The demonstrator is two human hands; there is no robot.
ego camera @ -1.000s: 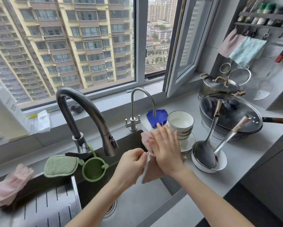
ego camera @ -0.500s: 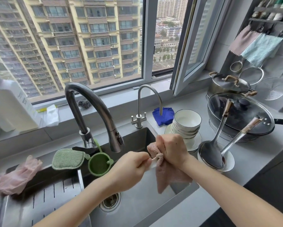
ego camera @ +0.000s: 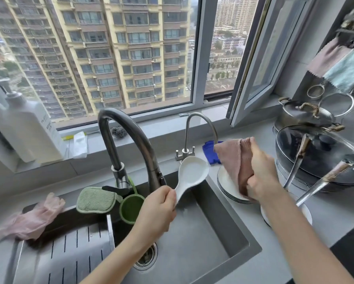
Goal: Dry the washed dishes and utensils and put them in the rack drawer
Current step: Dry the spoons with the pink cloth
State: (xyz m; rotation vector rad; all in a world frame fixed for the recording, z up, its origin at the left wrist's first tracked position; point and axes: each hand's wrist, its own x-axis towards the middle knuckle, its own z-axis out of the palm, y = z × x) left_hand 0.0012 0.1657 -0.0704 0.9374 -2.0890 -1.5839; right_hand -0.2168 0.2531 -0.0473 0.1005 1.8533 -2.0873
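White spoon [ego camera: 192, 173] above sink [ego camera: 223, 232], handle gripped in left hand [ego camera: 157, 210] at 7 o'clock; pink cloth [ego camera: 231, 158] bunched in right hand [ego camera: 262, 175] at 3 o'clock, hands apart. Risk: wet handle slipping, chipping in basin.

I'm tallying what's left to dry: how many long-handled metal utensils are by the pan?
2. A steel-handled utensil leans on the black lidded pan nearer the window; a second steel-handled utensil nearer the counter edge. The right forearm hides their heads; others may be hidden.
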